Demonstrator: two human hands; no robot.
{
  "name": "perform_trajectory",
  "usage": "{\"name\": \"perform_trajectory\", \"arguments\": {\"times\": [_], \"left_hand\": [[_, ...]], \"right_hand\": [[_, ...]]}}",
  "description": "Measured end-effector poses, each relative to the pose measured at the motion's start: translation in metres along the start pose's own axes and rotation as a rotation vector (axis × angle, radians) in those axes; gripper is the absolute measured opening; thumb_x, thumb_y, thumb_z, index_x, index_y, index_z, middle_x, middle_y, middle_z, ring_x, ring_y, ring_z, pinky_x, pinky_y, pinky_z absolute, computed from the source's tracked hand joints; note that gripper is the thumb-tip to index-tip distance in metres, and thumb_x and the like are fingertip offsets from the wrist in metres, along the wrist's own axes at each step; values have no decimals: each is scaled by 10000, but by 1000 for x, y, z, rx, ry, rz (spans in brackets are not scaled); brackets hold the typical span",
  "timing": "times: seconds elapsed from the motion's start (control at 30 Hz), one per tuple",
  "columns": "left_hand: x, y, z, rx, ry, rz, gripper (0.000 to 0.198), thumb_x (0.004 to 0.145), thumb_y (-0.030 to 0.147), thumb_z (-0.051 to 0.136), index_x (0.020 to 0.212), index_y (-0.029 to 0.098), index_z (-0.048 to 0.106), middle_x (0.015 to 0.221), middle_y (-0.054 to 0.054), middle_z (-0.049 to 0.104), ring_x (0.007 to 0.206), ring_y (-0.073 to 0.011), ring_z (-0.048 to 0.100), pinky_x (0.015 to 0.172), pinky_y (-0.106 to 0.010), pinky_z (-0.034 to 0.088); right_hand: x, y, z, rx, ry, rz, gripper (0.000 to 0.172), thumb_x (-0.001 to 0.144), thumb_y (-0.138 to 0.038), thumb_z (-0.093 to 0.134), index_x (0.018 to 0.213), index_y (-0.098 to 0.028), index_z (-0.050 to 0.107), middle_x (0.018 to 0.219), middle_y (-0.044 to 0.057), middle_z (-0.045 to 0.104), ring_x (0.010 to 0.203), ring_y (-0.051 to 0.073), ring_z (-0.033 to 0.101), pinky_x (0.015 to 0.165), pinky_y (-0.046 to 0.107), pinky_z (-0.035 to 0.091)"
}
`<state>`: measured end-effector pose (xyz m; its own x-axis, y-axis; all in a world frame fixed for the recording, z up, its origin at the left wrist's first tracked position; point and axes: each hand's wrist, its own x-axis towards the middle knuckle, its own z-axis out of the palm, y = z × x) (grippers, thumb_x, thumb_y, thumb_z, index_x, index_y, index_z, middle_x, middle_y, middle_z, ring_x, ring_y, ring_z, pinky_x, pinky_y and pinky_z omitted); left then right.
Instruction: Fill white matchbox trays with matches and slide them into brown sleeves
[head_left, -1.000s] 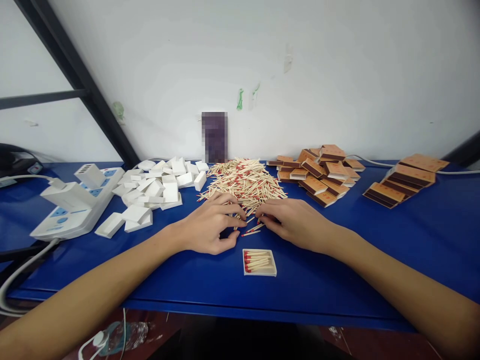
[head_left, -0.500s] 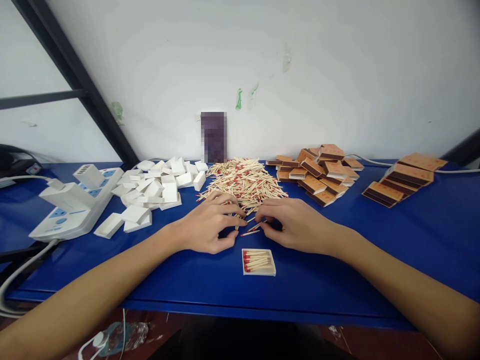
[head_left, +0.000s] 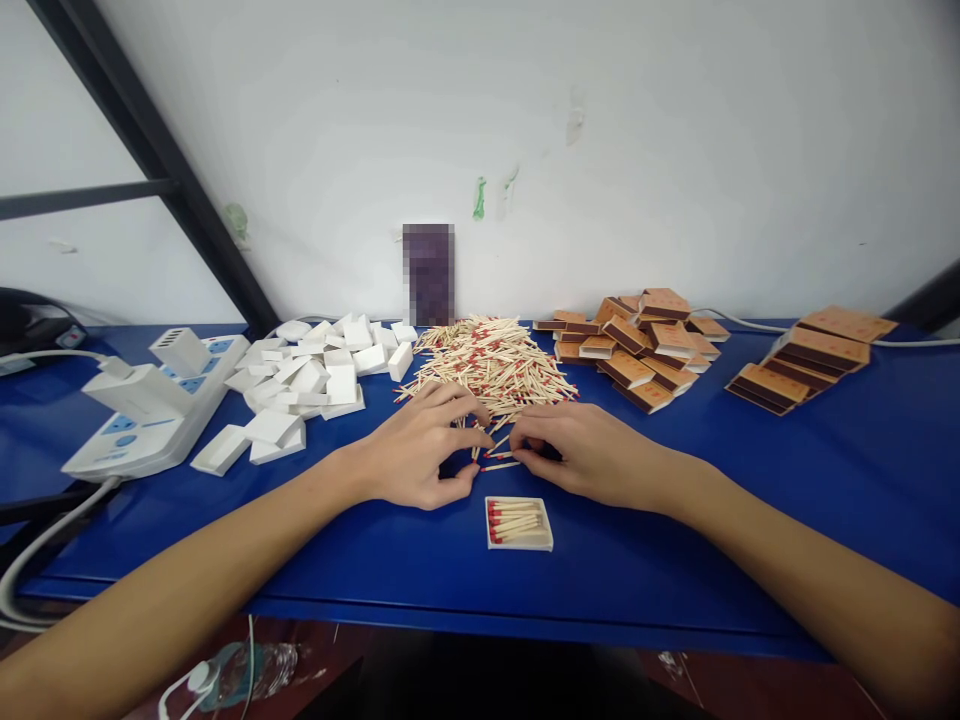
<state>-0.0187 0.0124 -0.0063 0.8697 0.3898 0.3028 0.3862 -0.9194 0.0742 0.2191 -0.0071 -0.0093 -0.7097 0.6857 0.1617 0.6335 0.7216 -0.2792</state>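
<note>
At match heap (head_left: 499, 365): left hand (head_left: 427, 447) fingers parted, right hand (head_left: 592, 450) grip unclear; matchbox sleeves' (head_left: 628, 370) print unreadable.

Table (head_left: 645, 580): blue, smooth, faintly glossy. Lying on it, from my left: a white power strip (head_left: 161, 432), set at a slant; a loose heap of white trays (head_left: 341, 380), three of them apart toward the front; at centre rear, a mound of red-tipped matches (head_left: 495, 370), a few strays just forward of it; then a pile of orange-and-brown sleeves (head_left: 664, 340), and farther right a second group (head_left: 821, 345) of the same, leaning in a row. Nearer the front edge, one tray (head_left: 519, 546) alone, part-filled, match heads to the left.
</note>
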Motion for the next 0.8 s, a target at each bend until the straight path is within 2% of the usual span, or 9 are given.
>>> {"name": "perform_trajectory", "arguments": {"times": [0.23,0.43,0.57,0.8], "left_hand": [[0,0,2,2,-11,3,253,847,254,545,1037,189,699,1119,-83,602,1062,-256,508,964,-420,403],[0,-2,0,38,26,-31,182,842,262,545,940,173,671,1033,-79,596,984,-245,495,903,-410,401],[0,-3,0,51,5,-25,156,836,264,545,891,179,663,1006,-74,582,966,-245,481,879,-408,391],[1,-4,0,82,-6,-28,132,829,283,556,856,174,625,980,-68,586,933,-238,482,857,-400,373]], "right_hand": [[2,-3,8,36,3,-36,204,1000,-296,450,913,-195,605,881,28,655,739,152,570,654,277,379],[1,-8,6,14,39,30,261,964,-395,521,1107,-201,622,889,37,658,728,164,580,642,281,380],[0,-8,8,1,40,32,200,953,-346,525,980,-190,647,889,45,661,747,165,581,651,283,389],[-1,-6,11,30,35,-71,173,963,-234,482,932,-195,648,868,30,654,753,150,571,681,280,400]]}}
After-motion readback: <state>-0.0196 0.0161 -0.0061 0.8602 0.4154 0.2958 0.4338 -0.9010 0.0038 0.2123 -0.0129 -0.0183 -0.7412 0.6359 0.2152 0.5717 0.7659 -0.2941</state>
